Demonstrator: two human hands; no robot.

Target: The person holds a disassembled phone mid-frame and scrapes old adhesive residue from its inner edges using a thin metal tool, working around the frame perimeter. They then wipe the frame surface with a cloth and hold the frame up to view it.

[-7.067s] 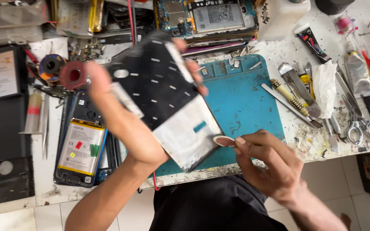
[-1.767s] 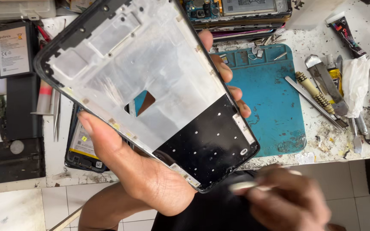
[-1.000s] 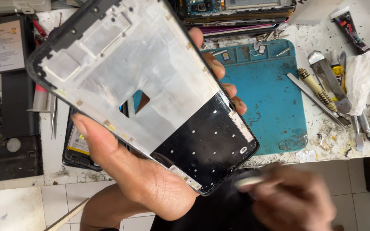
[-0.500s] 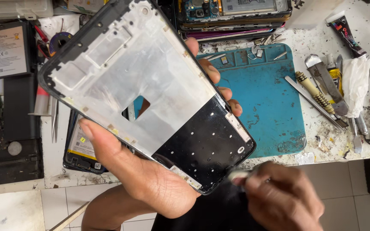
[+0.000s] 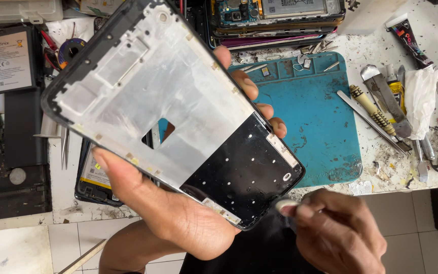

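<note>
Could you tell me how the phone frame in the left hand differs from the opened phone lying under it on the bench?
The phone frame is held up, tilted, in the left hand; the opened phone lies flat on the bench. The frame is stripped to bare silver metal and a black panel; the phone shows a pale battery with a yellow label. Both have dark rims.
</note>
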